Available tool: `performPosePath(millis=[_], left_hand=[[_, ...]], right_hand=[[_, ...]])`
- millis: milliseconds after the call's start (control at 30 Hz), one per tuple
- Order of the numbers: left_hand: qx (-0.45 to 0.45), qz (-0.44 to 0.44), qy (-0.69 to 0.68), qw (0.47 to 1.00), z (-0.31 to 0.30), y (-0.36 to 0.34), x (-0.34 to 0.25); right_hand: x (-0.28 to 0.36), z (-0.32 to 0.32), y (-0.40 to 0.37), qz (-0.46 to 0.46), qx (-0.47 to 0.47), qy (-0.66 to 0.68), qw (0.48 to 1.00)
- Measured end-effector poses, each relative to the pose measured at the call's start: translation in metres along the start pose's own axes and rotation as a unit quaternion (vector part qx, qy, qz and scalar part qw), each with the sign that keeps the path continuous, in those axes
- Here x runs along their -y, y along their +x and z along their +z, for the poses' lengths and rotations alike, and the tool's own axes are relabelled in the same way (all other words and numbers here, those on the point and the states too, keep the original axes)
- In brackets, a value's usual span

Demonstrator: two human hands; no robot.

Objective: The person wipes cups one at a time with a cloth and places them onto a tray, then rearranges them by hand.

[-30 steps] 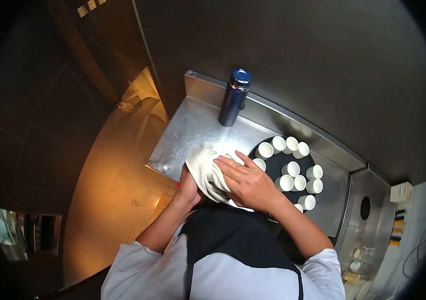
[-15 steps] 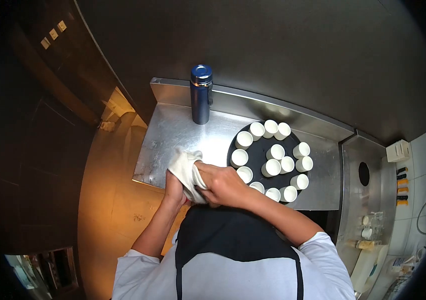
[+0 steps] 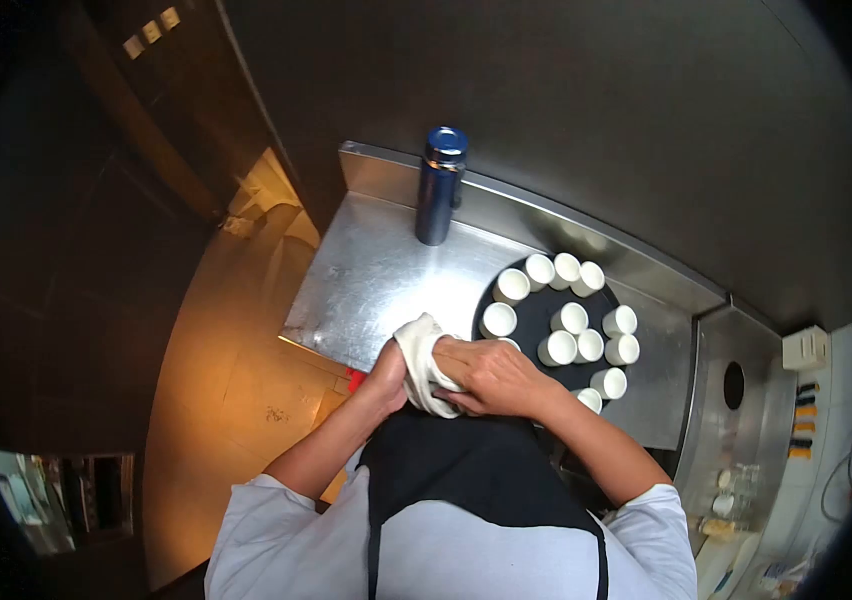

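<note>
A white cloth point(image 3: 416, 350) is bunched between my two hands, just in front of my black apron. My left hand point(image 3: 386, 378) grips its left side. From the right, my right hand point(image 3: 503, 376) pushes its fingers into the folds, closed on the fabric. Whether anything is wrapped inside the cloth is hidden. Beyond my right hand lies a round black tray point(image 3: 534, 318) bearing several white cups point(image 3: 557, 349), most around its rim and 3 grouped near the middle. My right hand and forearm cover part of the tray's near edge.
A dark blue flask point(image 3: 435, 205) stands upright at the back of the steel counter point(image 3: 366, 265), against its raised edge. To the right is another steel surface with a dark round hole point(image 3: 734, 385). Several orange-and-black handled tools point(image 3: 803, 425) hang on the tiled wall.
The view has turned, so the counter, flask and tray appear shifted rightward. Both hands, still on the cloth, also appear farther right, and my right hand now covers more of the near cups.
</note>
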State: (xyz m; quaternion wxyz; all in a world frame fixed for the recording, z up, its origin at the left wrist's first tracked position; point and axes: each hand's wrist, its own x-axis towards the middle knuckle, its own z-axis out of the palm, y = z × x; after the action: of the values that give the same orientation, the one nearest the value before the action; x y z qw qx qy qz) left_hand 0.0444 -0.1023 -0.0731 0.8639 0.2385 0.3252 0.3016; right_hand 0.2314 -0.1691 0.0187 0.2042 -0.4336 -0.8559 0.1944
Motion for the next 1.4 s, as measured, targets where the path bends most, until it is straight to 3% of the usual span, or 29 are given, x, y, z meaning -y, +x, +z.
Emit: performPosePath(millis=[67, 133, 200, 300, 367, 500, 567, 600, 633, 667, 700, 733, 767, 800, 833, 867, 900, 933, 967, 1000, 1033, 1100, 1133, 1167, 1233, 1300, 1333, 1367, 1400], left_hand=[[-0.038, 0.046, 0.035, 0.998, 0.0, 0.002, 0.003], [-0.043, 0.088, 0.036, 0.995, 0.001, 0.008, 0.003], [-0.024, 0.061, -0.029, 0.997, 0.005, 0.008, -0.004], [-0.049, 0.069, -0.053, 0.995, 0.016, 0.003, -0.008], [-0.085, 0.18, 0.1, 0.975, 0.011, 0.004, 0.009], [-0.051, 0.094, 0.073, 0.992, 0.014, -0.005, -0.004], [-0.015, 0.069, 0.035, 0.997, 0.022, -0.014, -0.015], [-0.018, 0.093, 0.05, 0.994, 0.026, -0.017, -0.015], [-0.039, 0.188, 0.162, 0.968, 0.033, -0.022, -0.015], [-0.056, 0.282, 0.267, 0.92, 0.042, -0.027, -0.015], [-0.071, 0.373, 0.364, 0.85, 0.046, -0.029, -0.013], [-0.098, 0.435, 0.418, 0.791, 0.038, -0.026, -0.007], [-0.098, 0.443, 0.397, 0.798, 0.03, -0.02, -0.002], [-0.101, 0.45, 0.375, 0.804, 0.025, -0.015, 0.002], [-0.104, 0.456, 0.353, 0.81, 0.022, -0.009, 0.005], [-0.166, 0.461, 0.29, 0.822, 0.026, 0.002, 0.01], [-0.095, 0.332, 0.171, 0.923, 0.028, 0.001, -0.003], [-0.025, 0.186, 0.043, 0.981, 0.031, -0.005, -0.026], [0.043, 0.034, -0.088, 0.995, 0.035, -0.011, -0.039], [0.017, 0.036, -0.068, 0.997, 0.04, -0.012, -0.04], [-0.015, 0.121, 0.008, 0.993, 0.046, -0.016, -0.037], [-0.077, 0.283, 0.16, 0.943, 0.061, -0.022, -0.024], [-0.097, 0.397, 0.302, 0.862, 0.047, -0.017, -0.005], [-0.109, 0.485, 0.369, 0.786, 0.036, -0.013, 0.009], [-0.048, 0.484, 0.444, 0.752, 0.013, -0.004, 0.012], [-0.133, 0.279, 0.251, 0.917, 0.023, -0.007, 0.005], [-0.17, 0.163, 0.142, 0.961, 0.031, -0.005, -0.002], [0.014, 0.093, 0.026, 0.995, 0.014, 0.008, -0.014], [0.009, 0.081, 0.013, 0.997, 0.027, 0.001, -0.021]], right_hand=[[-0.003, 0.006, 0.0, -0.029, -0.036, 0.027, 0.999], [0.005, 0.014, -0.001, -0.027, -0.136, -0.006, 0.99], [0.017, 0.005, 0.003, -0.015, -0.191, -0.025, 0.981], [0.017, 0.011, 0.004, 0.048, -0.156, 0.048, 0.985], [0.011, 0.011, 0.007, 0.019, -0.126, 0.046, 0.991], [-0.005, 0.0, 0.003, -0.032, -0.02, -0.011, 0.999], [-0.002, -0.003, -0.001, 0.006, -0.044, 0.034, 0.998], [0.0, 0.0, -0.002, 0.043, -0.073, 0.081, 0.993], [0.002, 0.002, -0.002, 0.077, -0.102, 0.127, 0.984], [0.002, 0.005, 0.002, 0.105, -0.149, 0.23, 0.956], [0.002, 0.016, 0.004, 0.208, -0.165, 0.39, 0.882], [0.003, 0.013, 0.01, 0.286, -0.155, 0.541, 0.775], [0.003, 0.011, 0.015, 0.347, -0.139, 0.674, 0.637], [-0.001, 0.018, 0.017, 0.332, -0.142, 0.689, 0.628], [0.0, 0.02, 0.014, 0.289, -0.161, 0.558, 0.762], [0.004, 0.019, 0.011, 0.238, -0.172, 0.404, 0.866], [0.009, 0.018, 0.009, 0.181, -0.175, 0.234, 0.939], [0.016, 0.014, 0.008, 0.07, -0.232, 0.07, 0.968], [0.017, 0.008, 0.01, 0.007, -0.241, 0.022, 0.97], [0.014, 0.004, 0.009, -0.001, -0.229, 0.019, 0.973], [0.012, 0.002, 0.008, -0.008, -0.218, 0.018, 0.976], [0.004, 0.023, 0.009, 0.121, -0.265, 0.19, 0.938], [0.005, 0.026, 0.014, 0.183, -0.285, 0.272, 0.901], [0.002, 0.019, 0.02, 0.297, -0.226, 0.513, 0.773], [-0.003, 0.018, 0.019, 0.285, -0.205, 0.56, 0.75], [0.007, 0.026, 0.014, 0.211, -0.277, 0.301, 0.888], [0.012, 0.029, 0.012, 0.168, -0.302, 0.155, 0.925], [0.017, 0.027, 0.01, 0.098, -0.323, 0.07, 0.939], [0.014, 0.027, 0.011, 0.052, -0.347, 0.041, 0.936]])
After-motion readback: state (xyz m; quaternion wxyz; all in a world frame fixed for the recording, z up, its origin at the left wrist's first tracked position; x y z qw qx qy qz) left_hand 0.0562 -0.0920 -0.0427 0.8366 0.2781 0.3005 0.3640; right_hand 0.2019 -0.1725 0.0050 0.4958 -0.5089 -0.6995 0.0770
